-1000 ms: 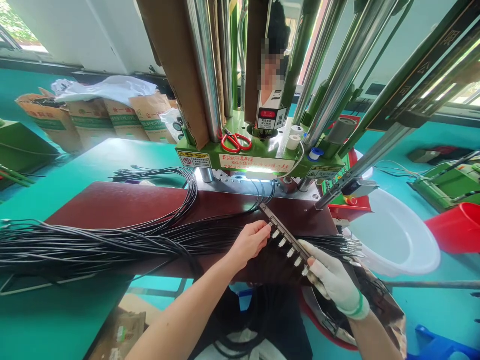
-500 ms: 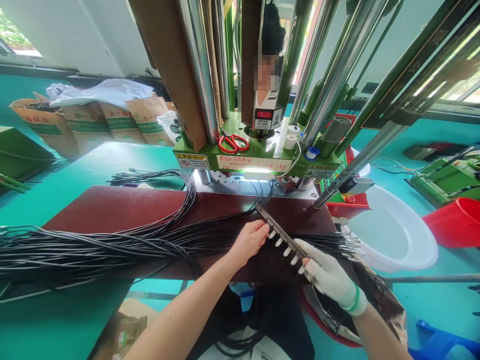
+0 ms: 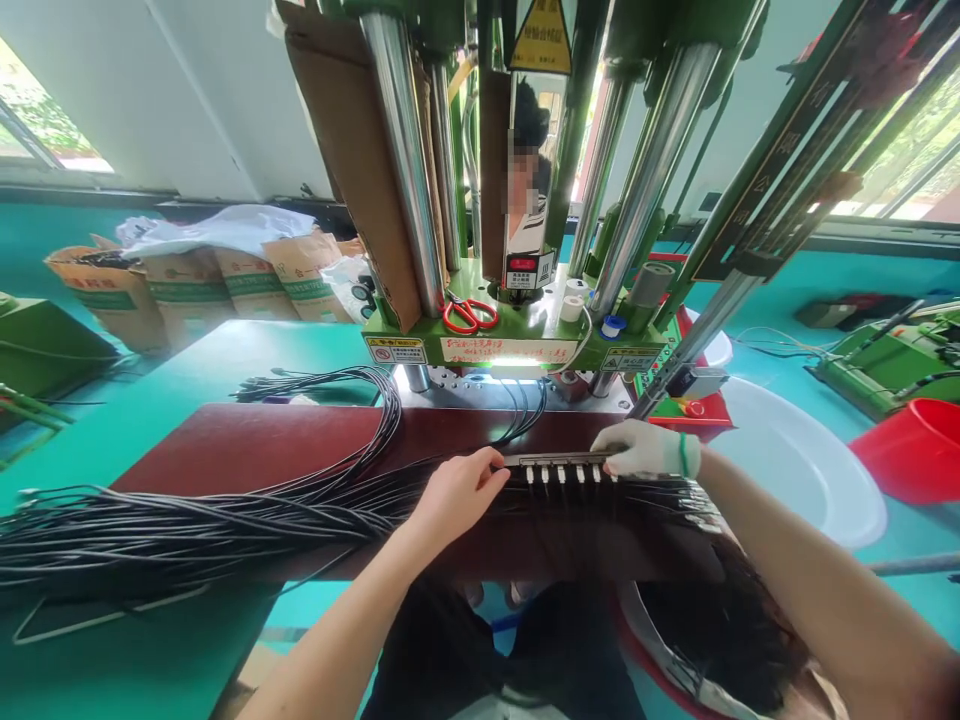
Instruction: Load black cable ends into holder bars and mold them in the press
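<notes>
Well, both hands on the bar: bare left hand [image 3: 457, 497], fingers curled closed over the left end of a long metal bar [image 3: 559, 460]; right hand [image 3: 645, 450] in a white knit glove with a green band, fingers closed over the other end. Both grips shut, then, with the bar held between them.

For good handling, even pressure from both ends, no twist at either side, and the bar kept level and square to the black cables [image 3: 225, 525]. Best to have those cables lying straight and uncrossed beneath the row of small metal-tipped connectors [image 3: 562, 473].

Long axis of the bar running left to right across the head view, roughly parallel to the front edge of the dark red board [image 3: 225, 445] on the green desk [image 3: 187, 365]. Connector tips pointing down, toward the person. Bar position: over the cables on the right part of the board, in front of the base of a green vertical press [image 3: 517, 340], with red-handled scissors [image 3: 470, 315] lying on that base.
</notes>
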The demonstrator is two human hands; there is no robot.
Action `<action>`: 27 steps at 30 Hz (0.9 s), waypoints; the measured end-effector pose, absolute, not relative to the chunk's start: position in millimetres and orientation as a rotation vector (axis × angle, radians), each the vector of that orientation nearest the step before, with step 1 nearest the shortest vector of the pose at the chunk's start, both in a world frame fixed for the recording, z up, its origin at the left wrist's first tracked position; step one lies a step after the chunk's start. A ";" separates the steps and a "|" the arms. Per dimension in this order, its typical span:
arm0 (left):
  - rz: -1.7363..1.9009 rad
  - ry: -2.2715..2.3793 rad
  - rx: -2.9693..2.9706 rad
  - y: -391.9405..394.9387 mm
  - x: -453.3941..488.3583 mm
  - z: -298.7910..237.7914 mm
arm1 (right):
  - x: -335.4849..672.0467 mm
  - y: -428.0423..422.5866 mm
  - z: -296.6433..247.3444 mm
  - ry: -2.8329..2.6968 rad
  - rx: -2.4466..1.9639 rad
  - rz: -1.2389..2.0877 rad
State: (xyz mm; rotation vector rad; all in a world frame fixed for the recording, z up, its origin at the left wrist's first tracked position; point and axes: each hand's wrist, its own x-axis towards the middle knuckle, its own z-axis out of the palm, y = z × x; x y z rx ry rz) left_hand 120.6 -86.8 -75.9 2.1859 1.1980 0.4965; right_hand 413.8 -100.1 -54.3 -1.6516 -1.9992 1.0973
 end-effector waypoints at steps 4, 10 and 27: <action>0.573 1.245 2.231 -70.1 107.4 -75.4 | 403.6 -67.7 -67.0 -2.218 -1.624 0.975; 0.458 1.277 2.355 -38.3 102.3 -82.8 | 405.9 -59.2 -90.9 -2.169 -1.607 0.785; 0.305 1.362 2.338 37.6 128.6 -122.6 | 413.6 -67.7 -127.1 -1.770 -1.628 0.590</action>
